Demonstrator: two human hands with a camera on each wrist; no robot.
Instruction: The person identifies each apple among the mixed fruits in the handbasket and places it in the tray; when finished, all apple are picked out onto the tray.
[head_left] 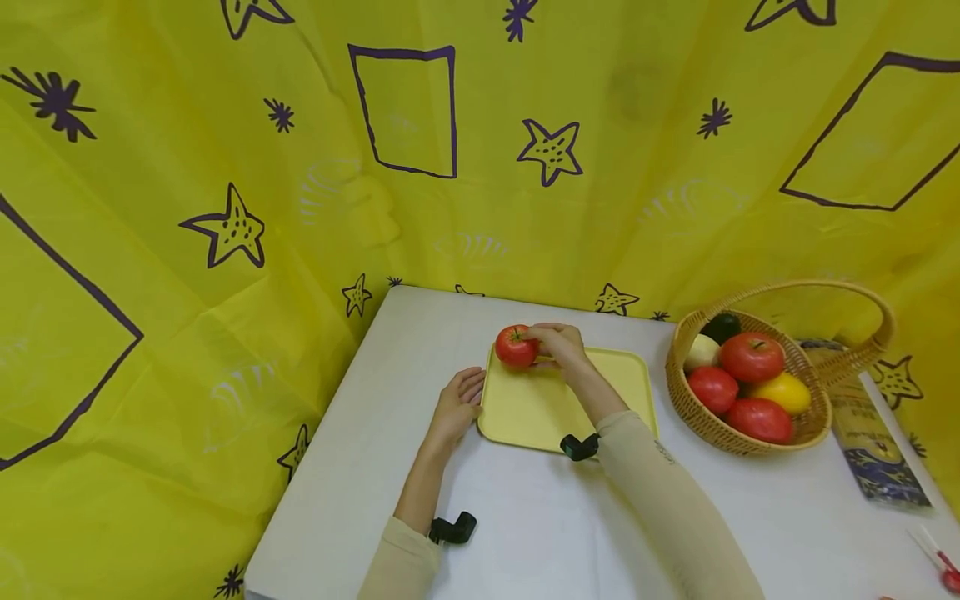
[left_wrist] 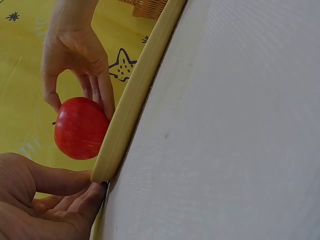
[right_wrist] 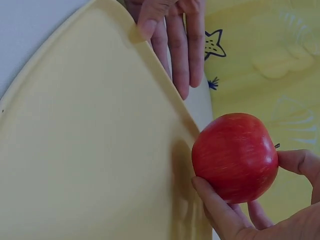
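My right hand [head_left: 561,343] holds a red apple [head_left: 516,348] between thumb and fingers, over the far left corner of a pale yellow tray [head_left: 528,410]. In the right wrist view the apple [right_wrist: 235,157] has a short dark stem and streaked skin. At the tray's left edge is my left hand [head_left: 453,410]. Its thumb lies on the rim and its other fingers reach along and under the outside, pinching the edge, as the left wrist view shows the hand [left_wrist: 50,200]. Whether the apple touches the tray is hard to tell.
On the right of the white table [head_left: 517,517] stands a wicker basket [head_left: 693,408] of red, yellow, pale and dark green produce. A patterned packet [head_left: 881,467] lies beside it. A small red-and-white item [head_left: 948,575] is at the lower right. Yellow patterned cloth [head_left: 480,208] hangs behind.
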